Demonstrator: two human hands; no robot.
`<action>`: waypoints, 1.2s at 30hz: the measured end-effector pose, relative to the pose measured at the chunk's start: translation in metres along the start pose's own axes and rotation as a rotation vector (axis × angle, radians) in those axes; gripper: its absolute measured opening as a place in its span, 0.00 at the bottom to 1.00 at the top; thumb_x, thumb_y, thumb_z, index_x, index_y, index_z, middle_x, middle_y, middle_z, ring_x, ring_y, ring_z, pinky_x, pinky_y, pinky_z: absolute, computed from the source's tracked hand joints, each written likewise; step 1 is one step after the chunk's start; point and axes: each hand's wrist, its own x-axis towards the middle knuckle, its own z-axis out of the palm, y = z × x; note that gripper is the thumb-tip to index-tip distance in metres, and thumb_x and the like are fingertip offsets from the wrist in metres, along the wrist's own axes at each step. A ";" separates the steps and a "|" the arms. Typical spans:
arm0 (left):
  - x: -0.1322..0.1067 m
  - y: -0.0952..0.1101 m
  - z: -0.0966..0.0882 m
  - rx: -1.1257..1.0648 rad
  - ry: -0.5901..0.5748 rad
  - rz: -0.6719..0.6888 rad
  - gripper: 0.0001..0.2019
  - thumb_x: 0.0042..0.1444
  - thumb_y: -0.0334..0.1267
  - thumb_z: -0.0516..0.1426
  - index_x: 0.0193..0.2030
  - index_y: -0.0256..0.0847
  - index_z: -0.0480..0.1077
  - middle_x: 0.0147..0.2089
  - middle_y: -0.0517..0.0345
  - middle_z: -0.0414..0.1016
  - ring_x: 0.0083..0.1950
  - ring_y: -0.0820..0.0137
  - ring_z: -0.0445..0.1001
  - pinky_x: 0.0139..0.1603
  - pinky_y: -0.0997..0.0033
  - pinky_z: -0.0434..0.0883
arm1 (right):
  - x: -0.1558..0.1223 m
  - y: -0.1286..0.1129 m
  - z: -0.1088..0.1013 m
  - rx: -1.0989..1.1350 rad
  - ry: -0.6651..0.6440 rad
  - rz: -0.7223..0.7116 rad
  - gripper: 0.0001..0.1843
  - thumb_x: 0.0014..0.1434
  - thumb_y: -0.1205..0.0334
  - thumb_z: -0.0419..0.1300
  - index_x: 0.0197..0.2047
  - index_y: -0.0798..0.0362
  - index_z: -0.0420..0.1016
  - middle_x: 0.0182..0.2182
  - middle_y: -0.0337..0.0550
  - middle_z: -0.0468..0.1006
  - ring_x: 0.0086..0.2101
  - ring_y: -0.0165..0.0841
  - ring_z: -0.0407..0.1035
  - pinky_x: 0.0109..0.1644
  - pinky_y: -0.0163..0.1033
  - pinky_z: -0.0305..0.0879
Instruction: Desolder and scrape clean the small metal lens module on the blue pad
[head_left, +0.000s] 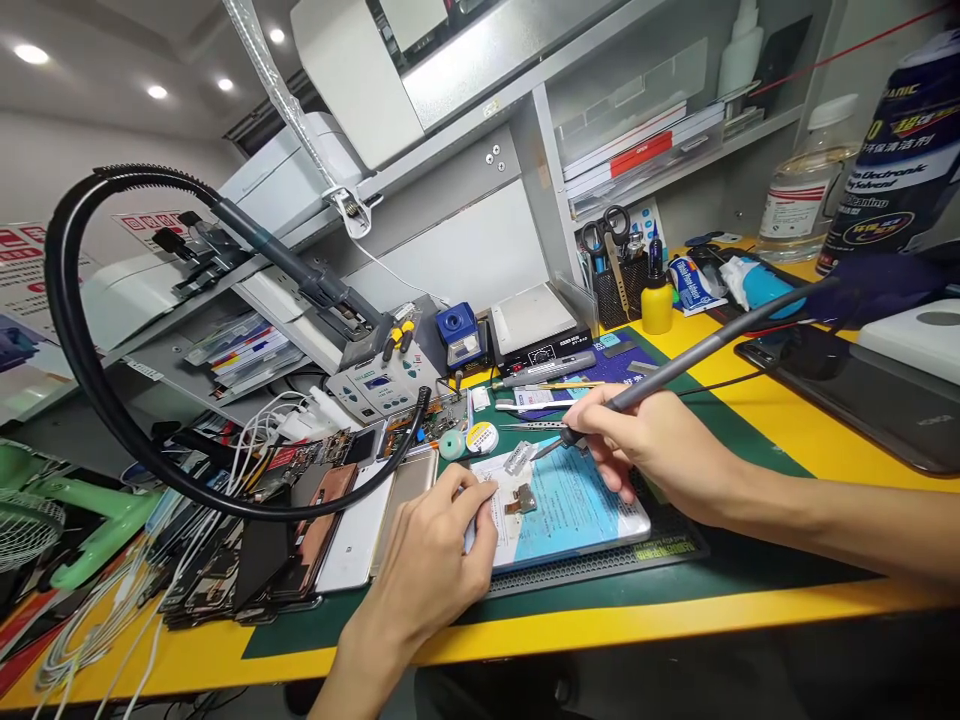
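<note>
My right hand (637, 445) is shut on a soldering iron (712, 345) with a dark handle, and its thin tip points down next to a small piece of silver foil (520, 458). Both lie over a pale blue and white card (577, 505) on a black repair mat (667, 548). A small circuit part with a copper-coloured flex strip (521, 500) lies on the card. My left hand (435, 545) rests at the card's left edge, its curled fingers close to that part. Whether those fingers hold anything is hidden.
A black hose arcs from a hot-air handle (300, 265) beside the soldering station (382, 390). Several opened phones (315, 530) lie at left. Nearby stand a solder spool (481, 437), a tool pot (619, 285), a yellow bottle (657, 290) and a solvent can (892, 160).
</note>
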 end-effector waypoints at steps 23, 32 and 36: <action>-0.005 -0.004 0.004 -0.053 0.067 0.055 0.13 0.69 0.30 0.54 0.54 0.39 0.78 0.42 0.54 0.75 0.33 0.72 0.72 0.25 0.74 0.64 | 0.002 0.003 0.000 -0.027 0.007 0.033 0.10 0.58 0.59 0.65 0.27 0.51 0.71 0.15 0.31 0.66 0.14 0.29 0.63 0.12 0.31 0.58; 0.000 -0.004 -0.003 0.051 -0.015 0.099 0.16 0.67 0.27 0.52 0.52 0.41 0.79 0.42 0.53 0.76 0.34 0.67 0.74 0.31 0.68 0.66 | 0.001 0.001 0.001 -0.031 0.009 0.036 0.10 0.57 0.58 0.66 0.28 0.51 0.71 0.16 0.31 0.66 0.14 0.29 0.64 0.13 0.32 0.58; 0.002 -0.004 -0.008 0.035 -0.057 0.082 0.15 0.66 0.28 0.53 0.51 0.43 0.79 0.42 0.55 0.76 0.34 0.67 0.75 0.32 0.67 0.66 | 0.002 0.002 0.002 -0.027 0.010 0.043 0.10 0.57 0.58 0.65 0.28 0.51 0.71 0.15 0.30 0.64 0.14 0.29 0.63 0.13 0.32 0.58</action>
